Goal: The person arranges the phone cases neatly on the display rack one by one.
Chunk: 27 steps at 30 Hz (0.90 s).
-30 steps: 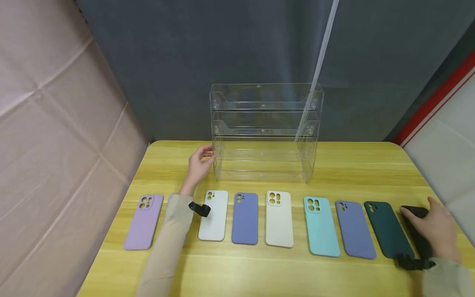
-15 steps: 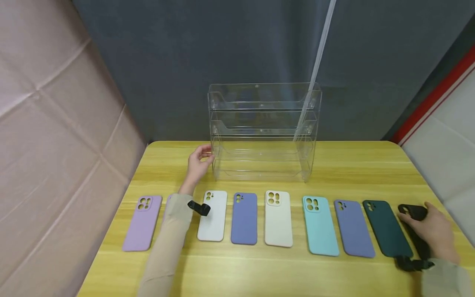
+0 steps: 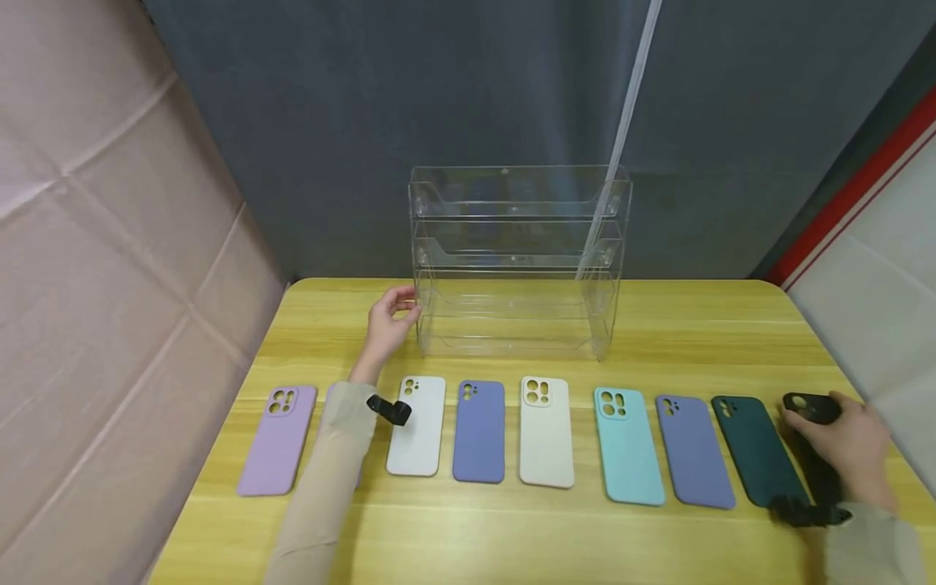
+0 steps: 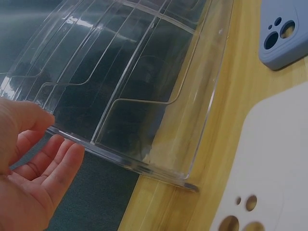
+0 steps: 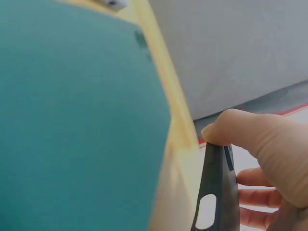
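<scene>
At the table's right end my right hand (image 3: 855,443) grips a black phone case (image 3: 814,409) by its long sides. The right wrist view has the black case (image 5: 219,178) tilted on edge, thumb on one side and fingers on the other. My left hand (image 3: 389,327) holds the left side edge of a clear plastic tiered rack (image 3: 512,262). In the left wrist view, thumb and curled fingertips (image 4: 72,153) meet the edge of the clear rack (image 4: 139,166). Closest to the black case lies a dark green phone case (image 3: 760,451).
Phone cases lie in a row on the wooden table (image 3: 512,540): lilac (image 3: 278,447), white (image 3: 417,435), blue (image 3: 478,439), cream (image 3: 546,443), turquoise (image 3: 630,455) and another blue (image 3: 695,455). My left forearm partly hides a second lilac case. A grey curtain (image 3: 329,146) hangs behind.
The black case has lifted and tilted in my right hand, its camera end shifting slightly away from me and left. My left hand stays at the rack.
</scene>
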Available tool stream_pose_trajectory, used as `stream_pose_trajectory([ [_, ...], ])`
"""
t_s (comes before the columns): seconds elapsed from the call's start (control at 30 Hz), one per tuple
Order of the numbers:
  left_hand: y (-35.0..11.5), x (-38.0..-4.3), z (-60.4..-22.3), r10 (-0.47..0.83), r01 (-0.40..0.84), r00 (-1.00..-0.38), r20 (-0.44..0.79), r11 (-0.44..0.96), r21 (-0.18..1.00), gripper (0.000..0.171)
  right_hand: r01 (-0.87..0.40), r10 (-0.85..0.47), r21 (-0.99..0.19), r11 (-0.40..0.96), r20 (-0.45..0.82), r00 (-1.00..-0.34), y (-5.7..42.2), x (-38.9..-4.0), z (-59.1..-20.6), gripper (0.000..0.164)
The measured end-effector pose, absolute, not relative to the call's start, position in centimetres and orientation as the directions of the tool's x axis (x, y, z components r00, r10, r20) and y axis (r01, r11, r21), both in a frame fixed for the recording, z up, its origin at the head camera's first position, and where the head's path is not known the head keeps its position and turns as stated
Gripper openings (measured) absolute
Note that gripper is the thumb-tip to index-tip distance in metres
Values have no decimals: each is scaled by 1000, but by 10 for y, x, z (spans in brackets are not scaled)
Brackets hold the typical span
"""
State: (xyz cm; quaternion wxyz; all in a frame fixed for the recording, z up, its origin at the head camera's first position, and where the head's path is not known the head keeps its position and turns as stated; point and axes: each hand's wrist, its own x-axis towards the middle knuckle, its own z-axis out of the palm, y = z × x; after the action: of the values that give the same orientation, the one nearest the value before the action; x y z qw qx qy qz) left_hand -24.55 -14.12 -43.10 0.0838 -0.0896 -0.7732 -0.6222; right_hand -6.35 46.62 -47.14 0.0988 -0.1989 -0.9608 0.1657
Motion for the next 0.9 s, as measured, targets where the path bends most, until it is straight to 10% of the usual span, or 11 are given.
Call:
stream_pose_trajectory([
  [0.9, -137, -232, -414, 39, 253, -967, 251, 228, 940, 32, 95, 322, -519, 850, 368, -872, 396, -103, -400, 72],
])
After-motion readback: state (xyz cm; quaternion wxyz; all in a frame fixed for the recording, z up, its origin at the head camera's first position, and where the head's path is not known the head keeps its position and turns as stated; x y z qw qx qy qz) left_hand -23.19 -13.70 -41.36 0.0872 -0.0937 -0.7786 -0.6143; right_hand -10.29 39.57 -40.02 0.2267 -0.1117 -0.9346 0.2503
